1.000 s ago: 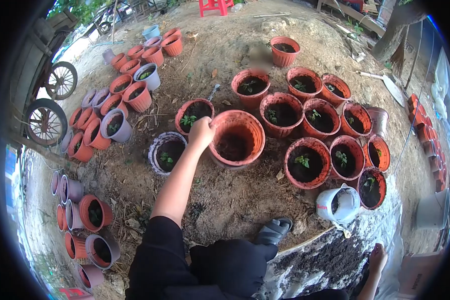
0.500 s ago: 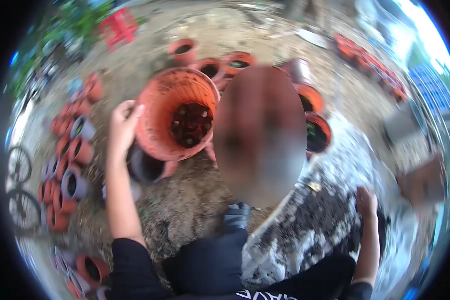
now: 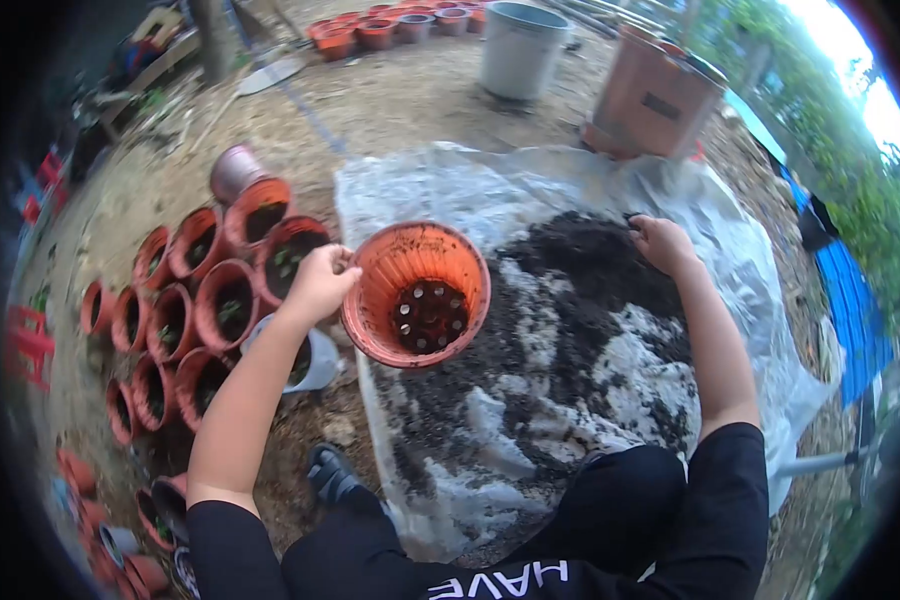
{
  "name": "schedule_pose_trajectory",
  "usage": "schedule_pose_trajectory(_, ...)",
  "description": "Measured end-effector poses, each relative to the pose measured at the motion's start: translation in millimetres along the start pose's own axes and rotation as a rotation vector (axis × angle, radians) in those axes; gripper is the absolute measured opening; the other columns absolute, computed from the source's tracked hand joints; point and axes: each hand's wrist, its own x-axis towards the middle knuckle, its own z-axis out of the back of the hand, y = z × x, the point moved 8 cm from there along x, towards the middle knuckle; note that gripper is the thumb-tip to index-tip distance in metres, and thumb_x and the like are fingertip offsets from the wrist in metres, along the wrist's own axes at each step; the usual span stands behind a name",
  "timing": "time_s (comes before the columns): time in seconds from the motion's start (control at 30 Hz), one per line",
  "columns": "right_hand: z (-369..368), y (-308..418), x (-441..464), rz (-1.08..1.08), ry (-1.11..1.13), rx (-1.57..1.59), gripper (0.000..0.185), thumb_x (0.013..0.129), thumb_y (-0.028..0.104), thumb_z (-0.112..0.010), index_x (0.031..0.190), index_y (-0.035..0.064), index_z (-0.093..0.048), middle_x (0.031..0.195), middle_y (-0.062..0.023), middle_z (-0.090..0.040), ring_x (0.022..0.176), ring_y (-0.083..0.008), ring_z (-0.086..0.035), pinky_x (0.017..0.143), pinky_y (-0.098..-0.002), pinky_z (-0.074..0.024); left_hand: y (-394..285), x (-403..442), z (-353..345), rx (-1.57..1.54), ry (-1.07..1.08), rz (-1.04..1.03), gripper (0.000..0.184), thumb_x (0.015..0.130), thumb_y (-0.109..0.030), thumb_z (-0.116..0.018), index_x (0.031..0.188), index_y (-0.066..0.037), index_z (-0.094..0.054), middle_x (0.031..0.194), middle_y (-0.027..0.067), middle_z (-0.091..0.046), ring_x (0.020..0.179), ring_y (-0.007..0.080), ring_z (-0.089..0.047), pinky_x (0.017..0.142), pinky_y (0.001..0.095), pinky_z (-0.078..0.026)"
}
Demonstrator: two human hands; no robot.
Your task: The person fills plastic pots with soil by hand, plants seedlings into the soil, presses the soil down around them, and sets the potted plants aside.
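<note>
My left hand (image 3: 322,284) grips the rim of an orange plastic plant pot (image 3: 370,305) at its left side. The pot is tilted so its inside faces me, with drainage holes and dark smears of soil at the bottom. It hangs over the left part of a pale plastic sheet (image 3: 410,190). On the right, my right hand (image 3: 662,243) is at the edge of a heap of dark soil (image 3: 590,260). Its fingers are curled closed, and a small dark bit shows at the fingertips; what it is I cannot make out.
Several pots with soil and small seedlings (image 3: 232,305) stand on the left. A grey bucket (image 3: 522,55) and a large reddish-brown tub (image 3: 652,95) stand behind the sheet. More orange pots (image 3: 375,35) line the far back. A red plastic stool (image 3: 32,345) is at far left.
My view has swung right, away from the pot rows. The pot, still in my left hand, is now over the sheet. My right hand has reached forward to the soil heap.
</note>
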Motion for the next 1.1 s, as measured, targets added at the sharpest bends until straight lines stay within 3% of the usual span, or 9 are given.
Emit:
schedule_pose_trajectory(0.13, -31, -73, -16, -0.229, 0.054, 0.063, 0.032, 0.083, 0.025, -0.053, 0.112, 0.0125, -0.055, 0.093, -0.0170, -0.062, 0.091, -0.0329, -0.058, 0.078, -0.0424, -0.0463, 62, 41, -88, 0.241, 0.118, 0.099, 0.023, 0.077, -0.007, -0.061, 0.097, 0.004, -0.057, 0.085, 0.0107, -0.063, 0.077, 0.0142, -0.060, 0.069, 0.0282, -0.048)
schedule_pose_trajectory(0.27, -86, -141, -46, -0.301, 0.006, 0.030, 0.040, 0.083, 0.026, -0.054, 0.120, 0.0117, -0.049, 0.116, -0.0146, -0.054, 0.103, -0.0313, -0.054, 0.085, -0.0404, -0.0450, 74, 43, -114, 0.482, 0.056, -0.052, 0.033, 0.074, -0.014, -0.064, 0.100, 0.005, -0.058, 0.090, 0.0199, -0.063, 0.084, 0.0286, -0.062, 0.073, 0.0348, -0.048)
schedule_pose_trajectory(0.33, -122, -175, -65, -0.384, 0.058, 0.012, 0.046, 0.083, 0.026, -0.054, 0.126, 0.0123, -0.043, 0.127, -0.0118, -0.046, 0.111, -0.0296, -0.049, 0.089, -0.0403, -0.0436, 46, 37, -117, 0.565, 0.099, 0.077, 0.042, 0.073, -0.018, -0.064, 0.107, 0.004, -0.054, 0.095, 0.0237, -0.061, 0.091, 0.0349, -0.059, 0.079, 0.0393, -0.046)
schedule_pose_trajectory(0.47, -170, -232, -114, -0.536, 0.103, 0.045, 0.052, 0.084, 0.029, -0.054, 0.130, 0.0136, -0.038, 0.133, -0.0096, -0.040, 0.118, -0.0274, -0.043, 0.093, -0.0426, -0.0409, -26, 66, -130, 1.029, 0.178, 0.091, 0.072, 0.072, -0.024, -0.067, 0.130, 0.001, -0.033, 0.106, 0.0287, -0.054, 0.098, 0.0414, -0.053, 0.083, 0.0435, -0.043)
schedule_pose_trajectory(0.6, -200, -285, -154, -0.781, 0.017, 0.144, 0.055, 0.085, 0.035, -0.052, 0.133, 0.0139, -0.034, 0.137, -0.0090, -0.036, 0.122, -0.0272, -0.039, 0.094, -0.0447, -0.0389, -97, 127, -196, 0.741, 0.147, -0.256, 0.066, 0.076, -0.020, -0.064, 0.132, -0.003, -0.032, 0.121, 0.0275, -0.046, 0.112, 0.0400, -0.045, 0.095, 0.0414, -0.035)
schedule_pose_trajectory(0.73, -239, -326, -180, -0.963, -0.222, 0.216, 0.055, 0.086, 0.039, -0.049, 0.132, 0.0127, -0.036, 0.137, -0.0097, -0.036, 0.124, -0.0275, -0.037, 0.097, -0.0443, -0.0343, -113, 176, -312, 0.575, 0.211, -0.359, 0.063, 0.080, -0.025, -0.061, 0.131, -0.003, -0.033, 0.124, 0.0257, -0.045, 0.115, 0.0384, -0.042, 0.097, 0.0403, -0.033)
schedule_pose_trajectory(0.9, -288, -367, -208, -1.137, -0.480, 0.400, 0.060, 0.088, 0.045, -0.043, 0.132, 0.0051, -0.035, 0.135, -0.0152, -0.037, 0.127, -0.0290, -0.032, 0.101, -0.0445, -0.0279, -53, 231, -416, 0.538, 0.143, -0.266, 0.059, 0.085, -0.038, -0.051, 0.130, -0.002, -0.036, 0.124, 0.0255, -0.045, 0.115, 0.0388, -0.042, 0.097, 0.0410, -0.034)
schedule_pose_trajectory(1.03, -303, -378, -170, -1.023, -0.226, 0.260, 0.064, 0.088, 0.052, -0.037, 0.133, 0.0056, -0.035, 0.136, -0.0163, -0.035, 0.128, -0.0303, -0.030, 0.103, -0.0385, -0.0262, -1, 242, -453, 0.553, 0.079, 0.016, 0.063, 0.089, -0.047, -0.039, 0.132, -0.001, -0.033, 0.125, 0.0261, -0.045, 0.116, 0.0402, -0.042, 0.096, 0.0410, -0.033)
schedule_pose_trajectory(1.1, -311, -378, -138, -0.980, -0.298, 0.351, 0.064, 0.089, 0.052, -0.035, 0.131, 0.0047, -0.037, 0.135, -0.0175, -0.037, 0.127, -0.0311, -0.031, 0.103, -0.0384, -0.0260, 13, 241, -474, 0.530, 0.117, 0.082, 0.064, 0.090, -0.049, -0.034, 0.133, -0.002, -0.032, 0.127, 0.0252, -0.043, 0.121, 0.0394, -0.036, 0.100, 0.0406, -0.030)
